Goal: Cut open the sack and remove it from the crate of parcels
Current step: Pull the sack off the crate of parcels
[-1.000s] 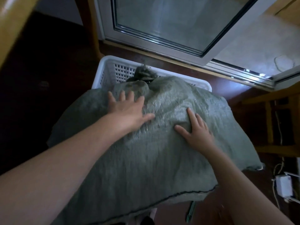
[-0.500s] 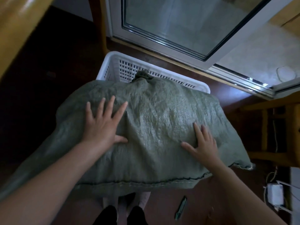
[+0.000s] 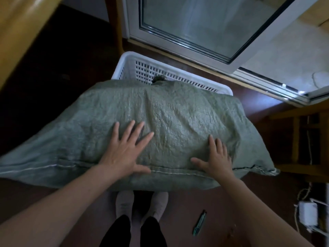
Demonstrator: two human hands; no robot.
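Note:
A grey-green woven sack (image 3: 169,113) lies spread over the white perforated crate (image 3: 142,68), covering all but the crate's far wall and rim. Its tied neck (image 3: 159,79) pokes up at the far side. A stitched seam (image 3: 178,172) runs along the near edge. My left hand (image 3: 124,152) rests flat on the sack near that seam, fingers spread. To the right, my right hand (image 3: 216,159) also lies flat on the sack, fingers apart. The parcels are hidden under the sack. A green utility knife (image 3: 199,223) lies on the floor by my right foot.
A glass door with a white frame (image 3: 213,43) stands open beyond the crate. Wooden furniture (image 3: 302,139) is at the right, with a white adapter and cables (image 3: 308,213) on the floor. A wooden surface (image 3: 21,24) is at the upper left. My feet (image 3: 140,205) stand close to the sack.
Both hands have slid back along the sack toward me, from near the tied neck to the stitched seam. The sack now lies flatter and the knife on the floor is in view.

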